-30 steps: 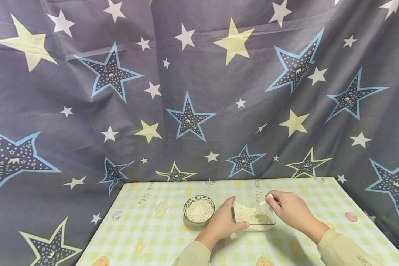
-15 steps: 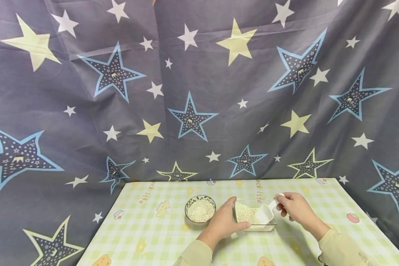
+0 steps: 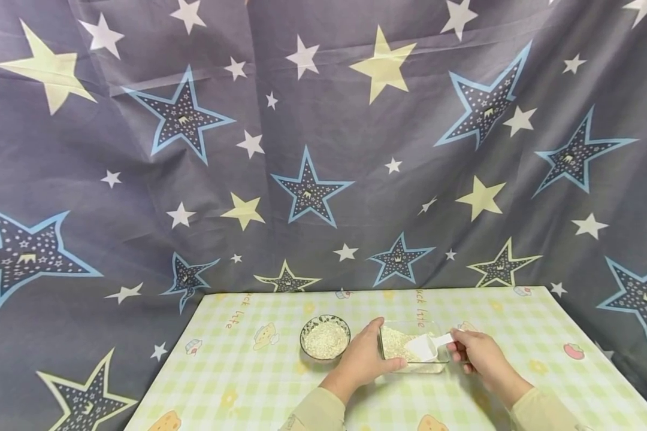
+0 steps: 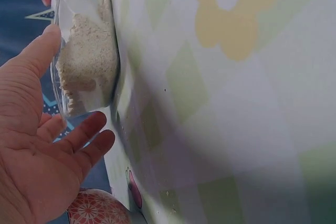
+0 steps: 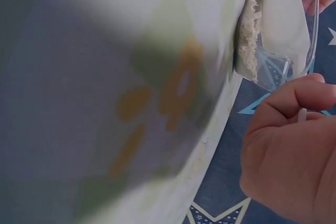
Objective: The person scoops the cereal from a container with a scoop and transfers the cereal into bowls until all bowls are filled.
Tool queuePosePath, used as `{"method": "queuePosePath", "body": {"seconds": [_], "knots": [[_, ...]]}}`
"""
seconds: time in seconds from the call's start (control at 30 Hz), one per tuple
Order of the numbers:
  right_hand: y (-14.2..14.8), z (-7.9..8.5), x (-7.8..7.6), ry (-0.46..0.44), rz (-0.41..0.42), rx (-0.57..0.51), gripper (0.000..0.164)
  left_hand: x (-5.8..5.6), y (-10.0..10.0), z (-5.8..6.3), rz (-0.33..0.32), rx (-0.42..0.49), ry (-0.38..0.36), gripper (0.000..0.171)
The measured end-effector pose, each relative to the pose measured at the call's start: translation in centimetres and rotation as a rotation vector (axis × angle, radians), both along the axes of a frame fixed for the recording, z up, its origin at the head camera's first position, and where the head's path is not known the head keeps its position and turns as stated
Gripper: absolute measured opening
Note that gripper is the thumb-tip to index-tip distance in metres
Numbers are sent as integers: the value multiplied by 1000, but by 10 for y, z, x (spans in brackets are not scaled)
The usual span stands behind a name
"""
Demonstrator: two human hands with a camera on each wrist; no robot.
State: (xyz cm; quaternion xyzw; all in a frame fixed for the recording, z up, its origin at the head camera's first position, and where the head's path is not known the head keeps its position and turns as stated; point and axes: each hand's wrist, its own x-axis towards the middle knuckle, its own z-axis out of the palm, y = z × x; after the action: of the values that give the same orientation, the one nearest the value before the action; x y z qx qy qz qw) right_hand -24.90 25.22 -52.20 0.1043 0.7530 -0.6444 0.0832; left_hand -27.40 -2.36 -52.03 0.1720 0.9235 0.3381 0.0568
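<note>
- The star cloth (image 3: 323,129) hung behind everything, like a wall.
- The bench (image 3: 237,371) stood in front of it, with green checks on top, and gave everything a flat place to sit.
- The glass box (image 3: 426,366) sat on the bench, right of the bowl (image 3: 323,318). Its top faced up, which probably made it easy to get inside.
- The left hand (image 3: 362,356) was clamped on the left end of the box, thumb on the near side. I think this was to stop it sliding.
- The right hand (image 3: 480,352) pinched the handle of the white scoop (image 3: 423,347), just past the box's right end. That likely left the fingers clean.
- The bowl stood just left of the left hand, not touching the box. Maybe that spot was close but out of the way.
- The scoop's head was inside the box, leaning toward the food. I could not tell how full it was.
- The pale flakes (image 3: 396,342) were heaped in the box, and more lay in the bowl.
</note>
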Motion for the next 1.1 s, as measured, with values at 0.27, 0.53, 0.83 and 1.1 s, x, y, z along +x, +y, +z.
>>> {"method": "queuePosePath", "body": {"seconds": [0.27,0.53,0.83,1.1], "knots": [[5,-6,3,-29,-52,-133,32,2,0,1,-1,12,-19,108],[19,-15,4,-118,-142,-552,14,2,1,0,0,8,-18,108],[18,-13,4,-124,-166,-701,17,3,1,2,-7,9,-17,108],[13,-11,5,-115,-160,-730,16,2,0,2,-10,6,-14,107]]}}
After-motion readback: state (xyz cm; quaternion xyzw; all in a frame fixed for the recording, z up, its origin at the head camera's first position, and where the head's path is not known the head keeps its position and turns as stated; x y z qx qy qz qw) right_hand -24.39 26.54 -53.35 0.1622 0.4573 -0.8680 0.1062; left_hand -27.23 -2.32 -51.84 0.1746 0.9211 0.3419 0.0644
